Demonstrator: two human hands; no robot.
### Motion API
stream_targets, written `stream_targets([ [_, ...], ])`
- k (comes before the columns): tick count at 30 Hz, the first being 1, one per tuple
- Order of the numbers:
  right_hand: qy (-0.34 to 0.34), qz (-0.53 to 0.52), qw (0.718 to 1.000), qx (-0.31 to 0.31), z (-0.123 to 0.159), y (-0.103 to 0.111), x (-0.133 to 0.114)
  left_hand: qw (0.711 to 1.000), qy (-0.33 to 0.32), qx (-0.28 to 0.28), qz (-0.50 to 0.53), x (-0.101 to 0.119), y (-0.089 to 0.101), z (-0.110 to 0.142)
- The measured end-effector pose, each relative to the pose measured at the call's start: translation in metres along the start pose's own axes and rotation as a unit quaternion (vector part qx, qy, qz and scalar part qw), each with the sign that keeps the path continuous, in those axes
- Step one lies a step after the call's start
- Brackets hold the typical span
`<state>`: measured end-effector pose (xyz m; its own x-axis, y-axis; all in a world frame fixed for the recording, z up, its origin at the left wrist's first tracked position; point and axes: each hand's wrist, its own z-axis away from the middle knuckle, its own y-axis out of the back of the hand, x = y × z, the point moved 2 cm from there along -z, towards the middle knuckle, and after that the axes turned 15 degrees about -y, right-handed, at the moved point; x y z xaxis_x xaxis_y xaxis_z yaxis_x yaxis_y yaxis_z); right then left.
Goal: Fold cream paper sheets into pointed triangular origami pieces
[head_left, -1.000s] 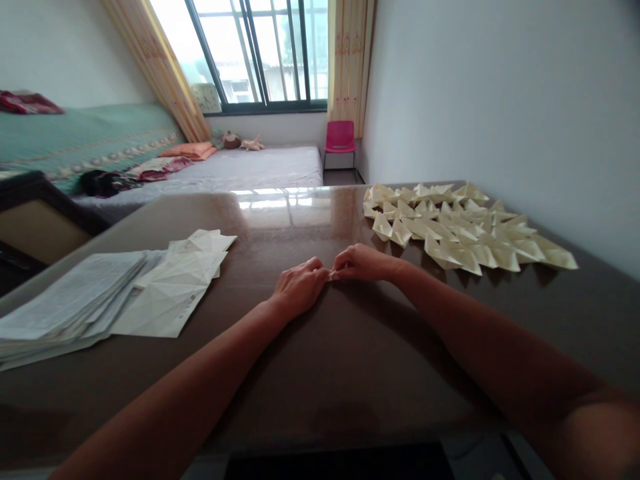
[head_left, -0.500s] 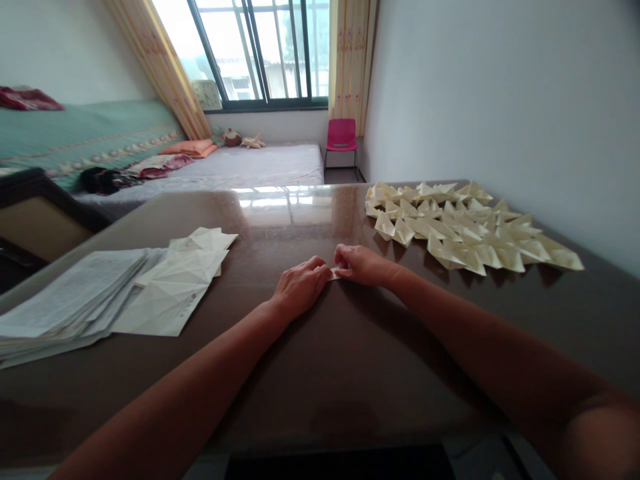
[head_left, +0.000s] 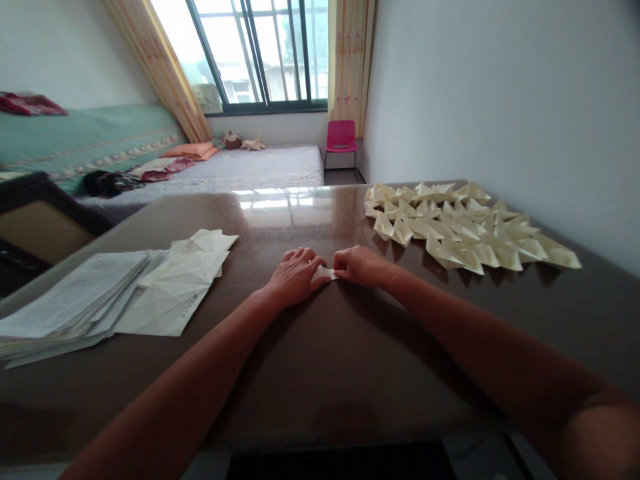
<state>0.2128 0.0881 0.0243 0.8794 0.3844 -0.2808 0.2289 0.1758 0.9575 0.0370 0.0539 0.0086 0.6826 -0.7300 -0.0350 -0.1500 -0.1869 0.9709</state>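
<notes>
A small piece of folded paper [head_left: 326, 273] lies on the brown table between my two hands, mostly covered by them. My left hand [head_left: 296, 275] rests on its left part, fingers bent and thumb along the near side, gripping it. At the other end my right hand [head_left: 361, 265] pinches the paper with curled fingers. Several folded paper boats [head_left: 460, 227] stand in rows at the right. To the left are creased cream sheets [head_left: 173, 297], partly overlapping a pile of printed paper [head_left: 75, 293].
The glossy table [head_left: 320, 373] stretches out around my arms. A dark wooden chair [head_left: 45, 213] stands by its left edge. Beyond lie a bed [head_left: 270, 163] and a pink chair [head_left: 341, 137] under the window. A white wall [head_left: 500, 100] borders the right side.
My left hand has shifted slightly left and its fingers have spread a little, so more of the folded paper shows. My right hand stays nearly in place.
</notes>
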Motion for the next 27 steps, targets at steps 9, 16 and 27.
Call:
stream_targets([
  [9, -0.002, 0.003, 1.000, -0.006, 0.001, 0.000, 0.000, 0.996, 0.075, -0.030, 0.047, -0.017, 0.001, -0.002],
  [16, -0.003, 0.000, 1.000, -0.007, 0.001, 0.002, -0.001, 0.989, 0.098, 0.006, 0.108, -0.023, -0.004, -0.002],
  [27, 0.009, -0.036, 0.999, 0.027, 0.001, 0.002, -0.002, 0.963, 0.138, 0.061, 0.222, -0.018, -0.003, 0.004],
])
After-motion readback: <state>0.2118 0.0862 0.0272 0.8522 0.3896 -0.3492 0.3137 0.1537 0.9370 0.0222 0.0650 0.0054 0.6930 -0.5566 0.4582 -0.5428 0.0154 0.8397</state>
